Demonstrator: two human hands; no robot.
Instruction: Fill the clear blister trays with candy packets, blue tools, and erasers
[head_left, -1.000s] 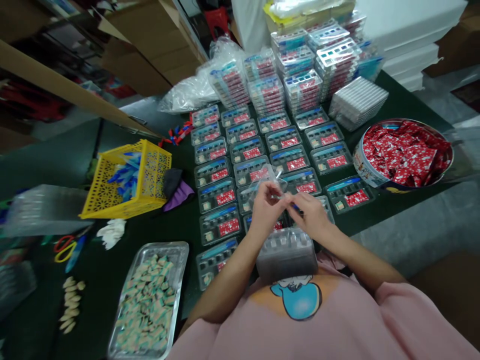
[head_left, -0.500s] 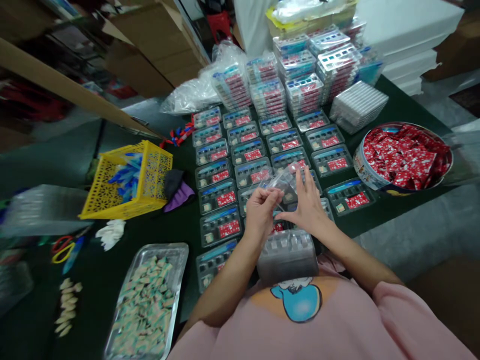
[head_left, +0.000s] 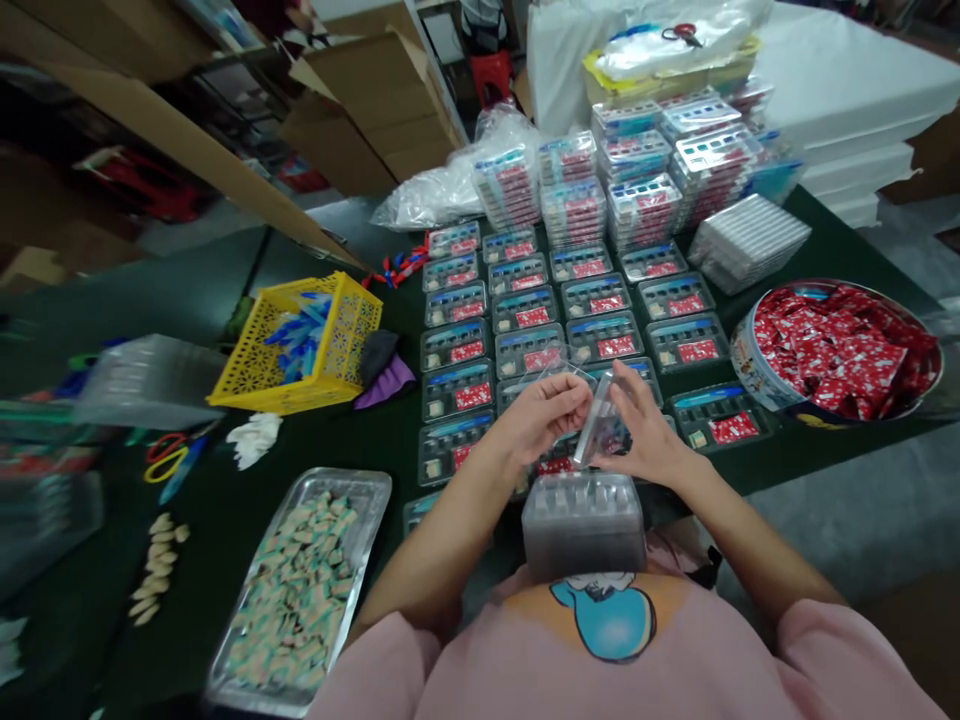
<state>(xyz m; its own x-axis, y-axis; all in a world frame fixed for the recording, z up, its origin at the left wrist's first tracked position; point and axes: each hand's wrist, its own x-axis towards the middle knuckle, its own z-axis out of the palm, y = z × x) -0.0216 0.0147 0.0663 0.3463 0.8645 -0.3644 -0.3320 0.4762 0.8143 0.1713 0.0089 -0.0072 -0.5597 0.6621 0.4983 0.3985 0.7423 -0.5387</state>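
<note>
A: What is held in the right hand [head_left: 646, 430]?

B: A clear plastic piece [head_left: 595, 420] is gripped there, just right of the middle of the frame — fingers above, thumb below, the hand opened only as wide as the piece. It is tilted, with a narrow edge turned to the camera.

A: And by the left hand [head_left: 546, 415]?

B: That one is curled just beside the piece, thumb and forefinger brought close together. A thin clear film [head_left: 544, 368] is seen past the knuckles; whether it is pinched cannot be told.

A: What is seen below them?

B: A stack of clear trays [head_left: 585, 525], set at the lower centre against a pink shirt [head_left: 517, 660].

A: And beyond?

B: Filled trays [head_left: 675, 345] are laid out in rows, with blue pens and red packets in them. Wrapped stacks [head_left: 574, 215] are piled behind, at the upper centre.

A: At the sides?

B: More red packets [head_left: 832, 345] are heaped in a round tin [head_left: 750, 365] at the right. Blue pens [head_left: 300, 335] are gathered in a yellow basket [head_left: 349, 325] at the left — and beige-and-green pieces [head_left: 296, 600] are spread in a metal tray [head_left: 373, 505] at the lower left.
</note>
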